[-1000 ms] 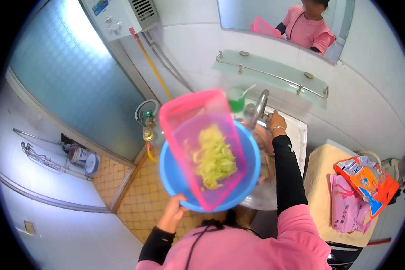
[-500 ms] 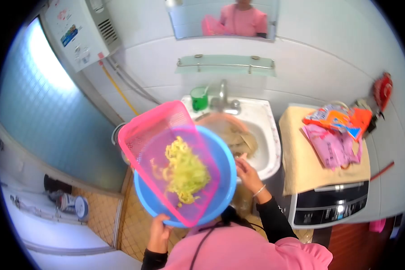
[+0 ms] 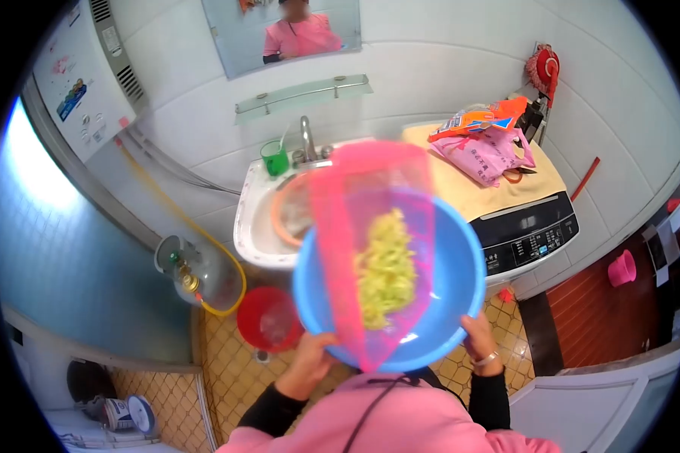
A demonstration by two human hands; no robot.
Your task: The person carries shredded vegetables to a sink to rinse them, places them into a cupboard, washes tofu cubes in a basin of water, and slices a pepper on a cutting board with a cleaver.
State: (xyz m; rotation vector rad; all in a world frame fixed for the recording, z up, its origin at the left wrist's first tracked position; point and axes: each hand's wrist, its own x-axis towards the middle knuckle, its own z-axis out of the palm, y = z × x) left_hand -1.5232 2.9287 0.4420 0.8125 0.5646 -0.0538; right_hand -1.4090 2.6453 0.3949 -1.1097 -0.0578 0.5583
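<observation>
A blue basin (image 3: 462, 260) is held up in front of me. Inside it a pink mesh basket (image 3: 326, 234) sits tilted, blurred by motion. Chopped yellow-green vegetable pieces (image 3: 389, 272) lie in the basket. My left hand (image 3: 310, 364) is closed on the near left rim of the basin, close to the basket's lower edge. On the near right rim, my right hand (image 3: 479, 340) grips the basin with the thumb on top. The undersides of both hands' grips are hidden.
Ahead left is a white sink (image 3: 251, 230) holding an orange basin (image 3: 279, 215), under a faucet (image 3: 307, 140). Packaging bags (image 3: 487, 155) lie on a cloth-covered washing machine (image 3: 521, 245). A red bucket (image 3: 261, 317) and a gas cylinder (image 3: 211, 260) stand on the tiled floor.
My right hand has left the sink area and now grips the basin's right rim. The view has turned right, and the basin with the basket has shifted toward the washing machine.
</observation>
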